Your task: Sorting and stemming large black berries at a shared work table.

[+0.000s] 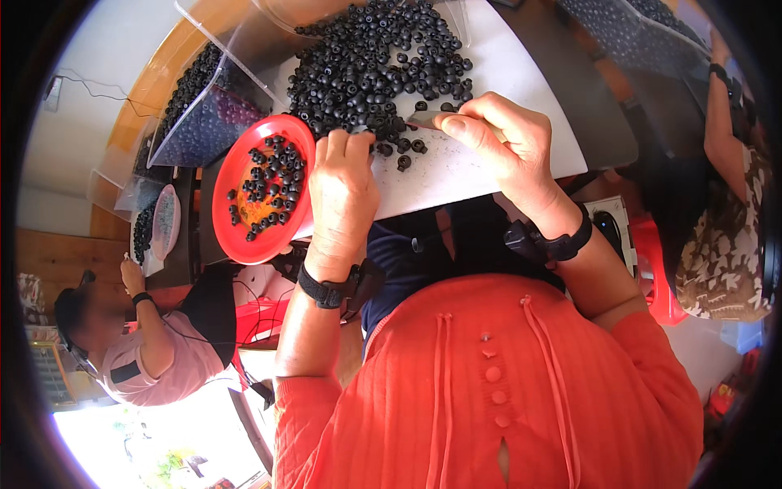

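Observation:
A large heap of small round black pieces with holes [375, 61] covers the far part of a white board [521, 81]. My left hand [344, 183] is closed at the heap's near edge, beside the red plate. Its fingertips point away from me, and whatever they pinch is hidden. In my right hand [509, 143] is a small knife [423, 120], gripped between thumb and fingers, its flat metal blade pointing left toward the loose pieces. On the left, a red plate [226, 200] with an orange patterned middle holds many of the black pieces.
Clear plastic bins [199, 134] of black pieces stand at the far left. A pink oval plate [167, 220] lies beyond the red plate. One person [155, 359] works at left, another [725, 220] at right. A red stool [658, 273] stands right of me.

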The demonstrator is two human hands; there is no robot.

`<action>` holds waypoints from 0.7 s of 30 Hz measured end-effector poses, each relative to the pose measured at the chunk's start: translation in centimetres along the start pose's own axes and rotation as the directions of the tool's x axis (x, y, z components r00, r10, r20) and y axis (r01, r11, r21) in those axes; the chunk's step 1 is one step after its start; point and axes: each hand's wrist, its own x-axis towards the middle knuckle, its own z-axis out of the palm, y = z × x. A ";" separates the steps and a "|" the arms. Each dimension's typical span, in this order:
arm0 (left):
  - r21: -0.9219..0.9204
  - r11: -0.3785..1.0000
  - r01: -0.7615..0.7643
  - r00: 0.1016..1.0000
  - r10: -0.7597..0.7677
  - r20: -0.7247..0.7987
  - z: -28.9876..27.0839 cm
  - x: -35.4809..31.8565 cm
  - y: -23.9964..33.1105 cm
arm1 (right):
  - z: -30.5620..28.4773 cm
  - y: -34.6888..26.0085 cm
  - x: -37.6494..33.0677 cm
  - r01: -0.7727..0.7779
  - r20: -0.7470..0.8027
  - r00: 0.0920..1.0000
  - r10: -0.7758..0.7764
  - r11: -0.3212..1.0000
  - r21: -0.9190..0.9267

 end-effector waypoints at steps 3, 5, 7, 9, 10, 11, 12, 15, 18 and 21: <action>-0.032 0.999 0.011 0.989 -0.016 -0.148 -0.3 0.4 1.6 | -0.1 0.1 0.0 0.005 -0.009 1.000 -0.004 1.000 0.002; -0.108 0.994 0.019 0.990 -0.034 -0.138 -0.4 -0.2 2.0 | -0.1 0.1 -0.1 0.019 -0.016 1.000 -0.019 1.000 0.014; -0.266 0.964 -0.001 0.999 -0.010 -0.040 -0.7 -0.1 3.1 | -0.1 0.1 0.0 0.041 -0.007 0.999 -0.041 0.999 -0.011; -0.266 0.964 0.009 1.000 -0.012 -0.011 -0.5 0.1 3.7 | -0.2 0.3 -0.1 0.049 -0.003 0.999 -0.049 0.999 -0.020; -0.227 0.974 0.015 1.000 -0.010 0.021 -0.2 0.2 3.8 | -0.2 0.3 0.0 0.060 -0.004 0.998 -0.060 0.998 -0.032; -0.188 0.982 0.018 0.999 -0.008 0.053 0.1 0.3 3.8 | -0.1 0.4 0.0 0.061 -0.003 0.998 -0.062 0.998 -0.032; -0.155 0.988 0.024 0.998 -0.014 0.063 0.2 0.2 3.7 | 0.0 0.4 -0.1 0.065 0.003 0.998 -0.065 0.997 -0.040; -0.023 0.999 0.031 0.995 -0.028 0.092 0.4 0.1 4.1 | 0.1 0.6 0.0 0.074 0.014 0.997 -0.073 0.995 -0.062; -0.051 0.997 -0.061 0.997 0.063 0.046 0.4 -0.4 2.8 | 0.2 0.4 0.1 0.081 0.016 0.997 -0.080 0.993 -0.088; -0.033 0.999 -0.018 0.997 0.021 0.068 -0.7 -1.4 2.3 | 0.3 0.6 0.1 0.127 0.060 0.991 -0.118 0.978 -0.168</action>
